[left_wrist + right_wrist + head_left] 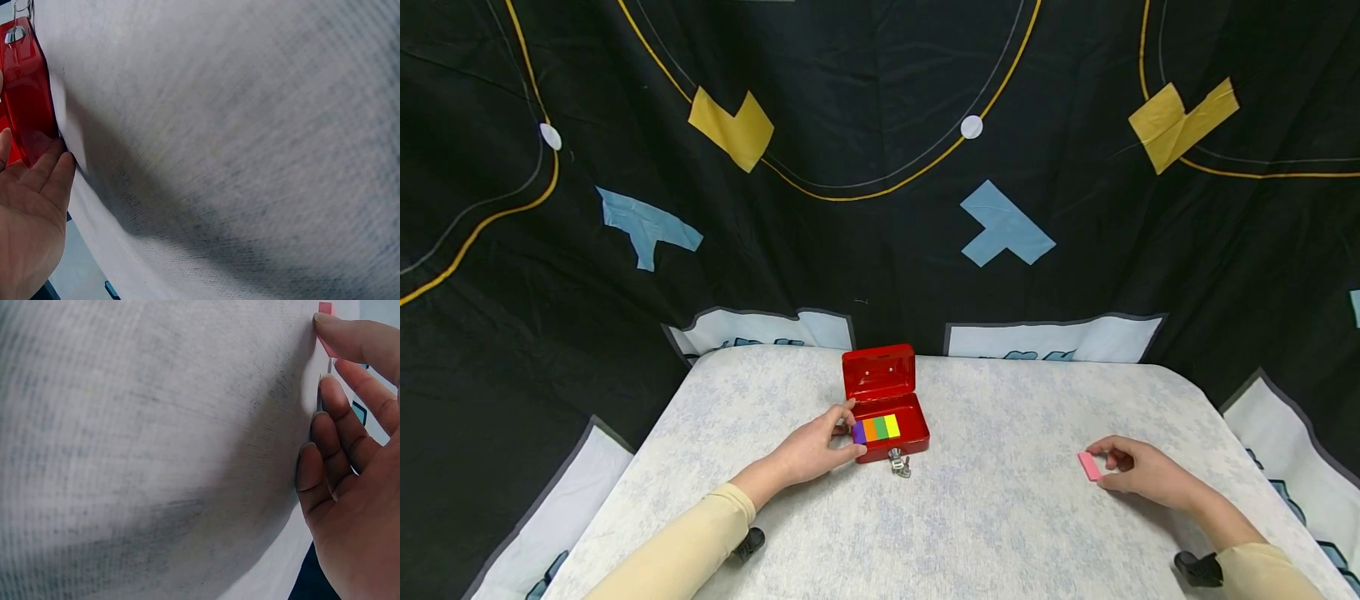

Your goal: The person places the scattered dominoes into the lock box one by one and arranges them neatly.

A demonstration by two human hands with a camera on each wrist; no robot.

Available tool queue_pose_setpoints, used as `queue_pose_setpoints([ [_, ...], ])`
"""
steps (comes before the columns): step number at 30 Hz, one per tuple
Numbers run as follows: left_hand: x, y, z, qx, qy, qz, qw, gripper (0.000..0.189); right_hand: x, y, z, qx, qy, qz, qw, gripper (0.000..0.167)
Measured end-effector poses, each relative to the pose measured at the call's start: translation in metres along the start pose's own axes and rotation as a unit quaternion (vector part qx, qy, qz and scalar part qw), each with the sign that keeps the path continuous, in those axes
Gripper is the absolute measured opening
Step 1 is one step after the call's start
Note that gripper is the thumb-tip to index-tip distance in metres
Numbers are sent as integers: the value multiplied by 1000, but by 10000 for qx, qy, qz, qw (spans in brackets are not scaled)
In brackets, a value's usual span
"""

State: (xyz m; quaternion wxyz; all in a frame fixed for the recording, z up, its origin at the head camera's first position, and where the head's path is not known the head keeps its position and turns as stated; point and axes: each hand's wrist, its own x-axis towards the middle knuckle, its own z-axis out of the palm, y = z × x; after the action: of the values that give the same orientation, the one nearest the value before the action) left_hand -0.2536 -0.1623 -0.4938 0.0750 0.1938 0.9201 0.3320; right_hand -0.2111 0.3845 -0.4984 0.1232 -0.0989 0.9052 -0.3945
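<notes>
A small red metal cash box [917, 429] stands with its lid raised on the table. In it, side by side, lie a purple block [859, 432], an orange block [870, 429], a green block [881, 428] and a yellow block [892, 426]. My left hand [816, 446] grips the box's left end, thumb at the front corner and index finger near the hinge side; other fingers lie against its wall in the left wrist view. Far to the right, my right hand [1146, 475] pinches a flat pink block [1088, 467] between thumb and index finger, close over the cloth.
A lock with keys [898, 463] hangs at the box's front. Pale patterned cloth covers the table [1000, 533]. Behind it hangs a black curtain [880, 267] with yellow and blue patches. Black wrist straps show at both sleeves.
</notes>
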Motion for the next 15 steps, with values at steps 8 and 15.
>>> queue_pose_setpoints([
  [8,0,0,0,-10,-11,-18,10000,40,-1,-1,-1,24,-28,36,10000,44],
  [15,0,-1,0,-55,23,58,10000,39,-2,-2,-2,65,-56,-95,9999,43],
])
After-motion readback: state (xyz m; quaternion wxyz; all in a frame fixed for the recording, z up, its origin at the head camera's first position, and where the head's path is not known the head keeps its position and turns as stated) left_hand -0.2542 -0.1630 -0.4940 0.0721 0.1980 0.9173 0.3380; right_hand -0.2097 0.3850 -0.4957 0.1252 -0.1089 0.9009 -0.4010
